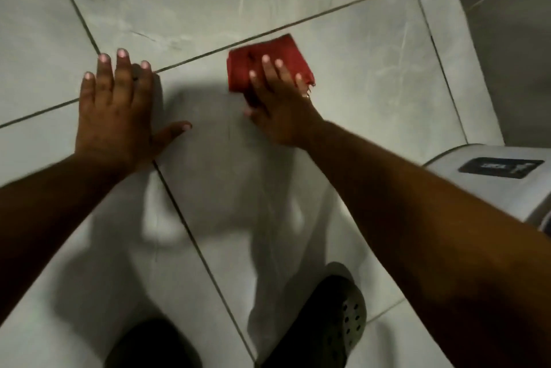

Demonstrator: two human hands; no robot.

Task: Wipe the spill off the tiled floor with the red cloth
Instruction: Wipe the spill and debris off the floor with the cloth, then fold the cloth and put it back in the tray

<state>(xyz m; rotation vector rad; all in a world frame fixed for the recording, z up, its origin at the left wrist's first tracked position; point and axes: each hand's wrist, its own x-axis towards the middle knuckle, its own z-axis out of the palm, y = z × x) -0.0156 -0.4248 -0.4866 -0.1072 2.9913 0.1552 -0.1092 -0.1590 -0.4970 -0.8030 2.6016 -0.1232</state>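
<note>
A folded red cloth (247, 65) lies flat on the pale grey tiled floor (357, 75), just below a dark grout line. My right hand (278, 105) presses down on the cloth's near right part, fingers spread over it and thumb at its near edge. My left hand (117, 111) rests flat on the floor to the left, fingers apart, holding nothing. Faint streaks mark the tile beyond the cloth (167, 39); I cannot tell whether they are wet. The cloth's edges are blurred.
A white appliance with a dark label (501, 171) stands at the right edge. A grey wall base (507, 54) rises at the far right. My foot in a dark perforated clog (337, 317) is planted at the bottom centre.
</note>
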